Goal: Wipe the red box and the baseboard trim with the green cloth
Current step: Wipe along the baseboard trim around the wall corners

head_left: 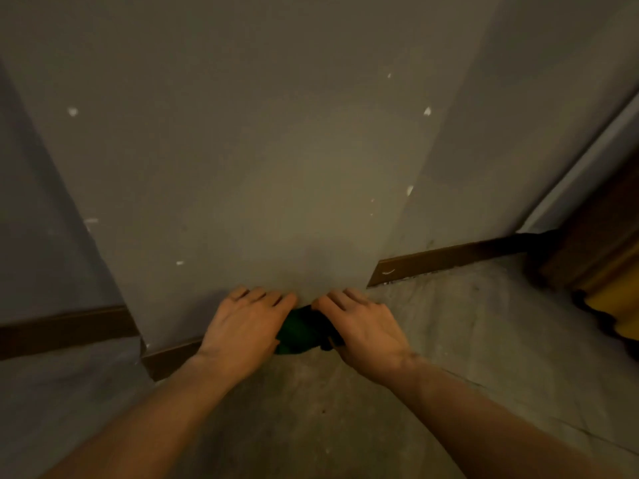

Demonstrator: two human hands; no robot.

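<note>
The green cloth (pixel 300 332) is bunched at the foot of the grey wall, where the wall meets the floor. My left hand (pixel 242 331) lies on its left side and my right hand (pixel 363 328) on its right, both palms down with fingers pressed on the cloth and fingertips touching the wall. Brown baseboard trim (pixel 446 259) runs along the wall to the right of my hands. Another stretch of the trim (pixel 171 356) shows just left of my left wrist, and more of it (pixel 62 331) at the far left. No red box is in sight.
A bare concrete floor (pixel 466 340) spreads below and to the right. A wooden door frame (pixel 594 236) stands at the right edge, with something yellow (pixel 619 302) on the floor beside it. The grey wall (pixel 276 150) has small white chips.
</note>
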